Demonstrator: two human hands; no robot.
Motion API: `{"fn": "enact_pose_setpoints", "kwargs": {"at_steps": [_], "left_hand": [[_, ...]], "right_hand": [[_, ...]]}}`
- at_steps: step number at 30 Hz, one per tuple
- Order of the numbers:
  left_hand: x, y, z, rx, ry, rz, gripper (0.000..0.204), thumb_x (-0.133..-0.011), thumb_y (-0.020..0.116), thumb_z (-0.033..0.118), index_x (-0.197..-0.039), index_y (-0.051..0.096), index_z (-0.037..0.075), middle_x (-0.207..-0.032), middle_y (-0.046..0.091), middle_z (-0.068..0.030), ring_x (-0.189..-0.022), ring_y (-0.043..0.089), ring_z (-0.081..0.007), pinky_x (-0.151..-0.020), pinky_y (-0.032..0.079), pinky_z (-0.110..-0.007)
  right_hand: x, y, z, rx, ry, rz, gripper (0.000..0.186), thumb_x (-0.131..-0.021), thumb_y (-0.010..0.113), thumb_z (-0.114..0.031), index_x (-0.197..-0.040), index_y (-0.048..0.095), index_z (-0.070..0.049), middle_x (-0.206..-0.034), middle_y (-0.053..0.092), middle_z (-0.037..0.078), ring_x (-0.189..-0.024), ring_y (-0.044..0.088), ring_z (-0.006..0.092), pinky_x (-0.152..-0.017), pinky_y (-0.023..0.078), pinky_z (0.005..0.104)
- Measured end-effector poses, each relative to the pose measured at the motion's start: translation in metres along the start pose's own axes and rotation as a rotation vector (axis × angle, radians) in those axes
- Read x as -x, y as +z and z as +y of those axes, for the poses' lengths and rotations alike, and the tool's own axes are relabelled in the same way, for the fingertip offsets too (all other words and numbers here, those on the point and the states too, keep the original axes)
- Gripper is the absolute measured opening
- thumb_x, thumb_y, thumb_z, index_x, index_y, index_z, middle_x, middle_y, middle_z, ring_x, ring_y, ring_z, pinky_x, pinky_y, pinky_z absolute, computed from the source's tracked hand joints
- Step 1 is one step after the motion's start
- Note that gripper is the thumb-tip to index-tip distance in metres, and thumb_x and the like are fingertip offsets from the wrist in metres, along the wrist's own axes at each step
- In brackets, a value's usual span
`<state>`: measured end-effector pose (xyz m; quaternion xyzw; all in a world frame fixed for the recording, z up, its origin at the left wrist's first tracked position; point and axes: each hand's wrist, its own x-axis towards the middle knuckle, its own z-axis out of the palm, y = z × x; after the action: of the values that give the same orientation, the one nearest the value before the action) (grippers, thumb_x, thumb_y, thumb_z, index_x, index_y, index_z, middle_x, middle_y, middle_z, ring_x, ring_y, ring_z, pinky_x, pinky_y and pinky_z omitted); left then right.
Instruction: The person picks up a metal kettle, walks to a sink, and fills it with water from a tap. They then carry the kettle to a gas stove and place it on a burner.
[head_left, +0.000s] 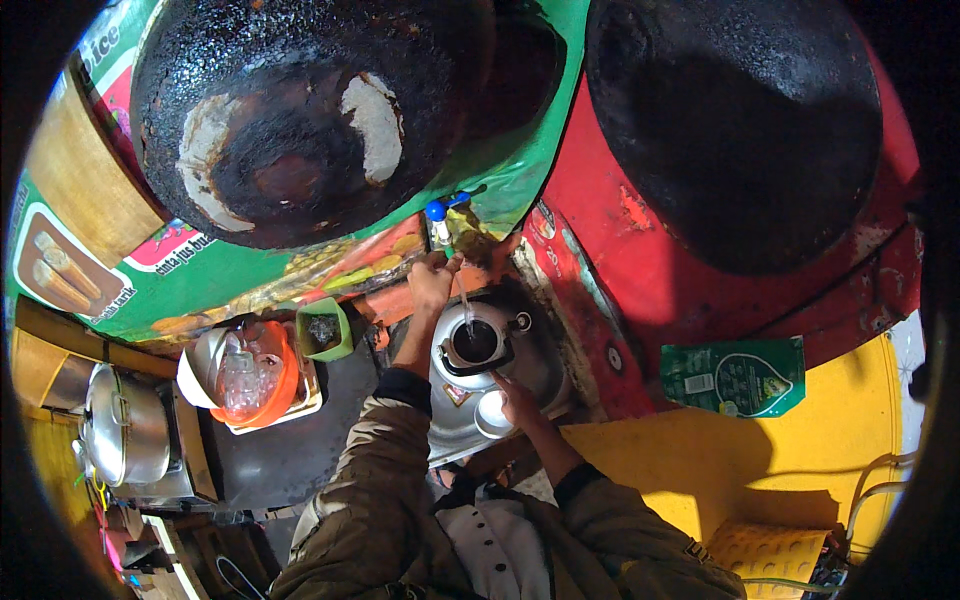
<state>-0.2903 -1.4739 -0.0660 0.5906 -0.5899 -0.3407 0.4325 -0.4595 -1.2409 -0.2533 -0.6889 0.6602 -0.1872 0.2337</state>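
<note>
My left hand (430,287) reaches up to the tap (440,222) with the blue lever, its fingers closed around the short hose at the spout. A thin stream of water runs from there into a metal kettle (450,350), whose round top opening is uncovered. The kettle stands in a metal sink (555,375), its spout pointing right. Below it, my right hand (518,402) has its fingertips at the kettle's dark handle (482,369); its grip is partly hidden. Right beside that hand is a small white round bowl or lid (491,415).
Two large blackened woks (290,130) (740,150) lean above. At left are an orange basin (287,372) with clear glasses, a green square container (335,330) and a silver pot (125,425). A green pouch (733,376) lies right of the sink by a yellow surface (850,420).
</note>
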Motion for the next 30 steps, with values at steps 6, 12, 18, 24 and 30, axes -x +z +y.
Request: {"fn": "enact_pose_setpoints", "kwargs": {"at_steps": [6, 12, 18, 24, 30], "left_hand": [[0.036, -0.021, -0.031, 0.196, 0.013, 0.077, 0.054, -0.088, 0.071, 0.039, -0.119, 0.065, -0.005, -0.111, 0.069, -0.0213, -0.104, 0.067, -0.0269, -0.089, 0.051, -0.037], [0.162, -0.063, -0.062, -0.007, 0.01, 0.093, 0.033, -0.093, 0.065, 0.025, -0.118, 0.066, 0.003, -0.096, 0.07, -0.0154, -0.075, 0.066, -0.0227, -0.069, 0.051, -0.037], [0.258, -0.094, -0.108, -0.312, -0.105, -0.479, 0.027, -0.095, 0.061, 0.026, -0.115, 0.068, 0.009, -0.092, 0.071, -0.0147, -0.072, 0.067, -0.0304, -0.067, 0.051, -0.041], [0.305, -0.109, -0.116, -0.25, -0.047, -0.345, 0.029, -0.095, 0.06, 0.027, -0.118, 0.068, 0.013, -0.093, 0.07, -0.0163, -0.07, 0.067, -0.03, -0.07, 0.053, -0.042], [0.309, -0.104, -0.091, -0.225, -0.096, -0.251, 0.025, -0.094, 0.062, 0.022, -0.116, 0.068, 0.011, -0.088, 0.07, -0.0154, -0.058, 0.063, -0.0256, -0.061, 0.051, -0.036]], "right_hand": [[0.01, -0.007, -0.001, -0.215, 0.041, -0.008, 0.054, -0.092, 0.058, -0.008, -0.144, 0.049, -0.023, -0.119, 0.064, 0.019, -0.108, 0.063, 0.0354, -0.091, 0.051, 0.0417], [0.006, -0.021, 0.021, -0.401, 0.152, 0.02, 0.035, -0.092, 0.058, -0.01, -0.127, 0.063, -0.013, -0.107, 0.07, 0.017, -0.102, 0.066, 0.0318, -0.087, 0.052, 0.0388], [0.029, -0.045, 0.031, -0.497, 0.214, 0.183, 0.028, -0.089, 0.063, -0.013, -0.116, 0.069, -0.012, -0.1, 0.072, 0.013, -0.094, 0.068, 0.0262, -0.082, 0.052, 0.0372], [0.038, -0.043, 0.036, -0.68, 0.495, 0.17, 0.027, -0.089, 0.063, -0.013, -0.115, 0.068, -0.008, -0.103, 0.068, 0.004, -0.092, 0.063, 0.0161, -0.081, 0.05, 0.0314], [0.03, -0.05, 0.022, -1.034, 0.473, 0.172, 0.04, -0.088, 0.066, -0.015, -0.127, 0.059, -0.006, -0.11, 0.066, 0.006, -0.095, 0.062, 0.0185, -0.081, 0.051, 0.0361]]}}
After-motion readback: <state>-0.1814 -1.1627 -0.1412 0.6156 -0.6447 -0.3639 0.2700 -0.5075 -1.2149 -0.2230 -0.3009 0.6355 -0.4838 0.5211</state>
